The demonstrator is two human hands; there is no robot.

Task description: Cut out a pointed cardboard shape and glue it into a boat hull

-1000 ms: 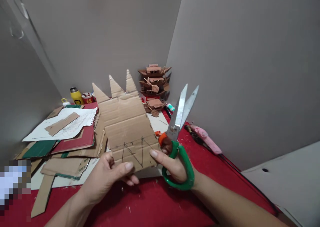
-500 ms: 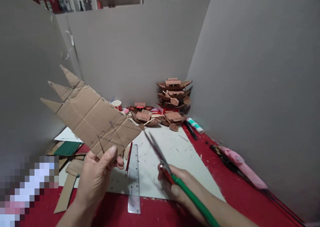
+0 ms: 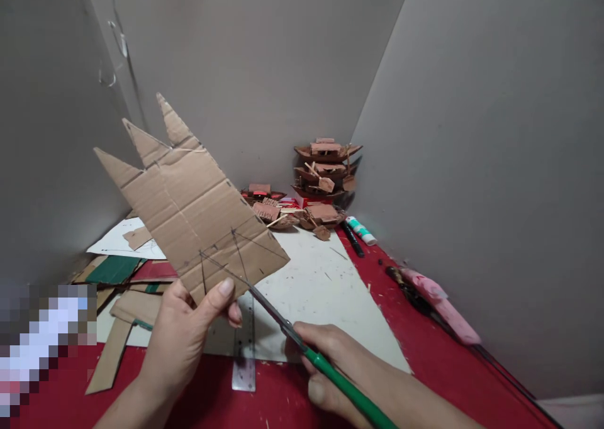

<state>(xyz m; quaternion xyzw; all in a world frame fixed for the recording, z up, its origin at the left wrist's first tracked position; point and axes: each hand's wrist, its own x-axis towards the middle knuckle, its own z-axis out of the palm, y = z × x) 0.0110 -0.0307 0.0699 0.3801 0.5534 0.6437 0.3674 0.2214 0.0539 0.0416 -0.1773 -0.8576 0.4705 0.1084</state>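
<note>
A flat piece of corrugated cardboard [image 3: 189,196], with pointed teeth at its upper left end and pencilled triangle lines near its lower right end, is pinched along its lower edge by my left hand [image 3: 189,328]. Scissors [image 3: 287,328] with a green handle are in my right hand [image 3: 330,360], which is closed around them. Their blades reach the cardboard's lower right edge, with the tip at the drawn lines. From this angle I cannot tell how far the blades are apart. Under the cardboard lies a clear ruler [image 3: 244,366], partly covered.
Several small model boats [image 3: 325,165] are stacked and grouped at the back. On the right lie a glue bottle [image 3: 361,230], a black marker [image 3: 352,237] and a pink-wrapped tool [image 3: 443,303] with a cable. Cardboard scraps [image 3: 111,353] lie at left on the red cloth [image 3: 212,404].
The scissors have moved up and left, from apart to the cardboard's edge, and their blades have come closer together. The cardboard has turned slightly more upright. My view has tilted down.
</note>
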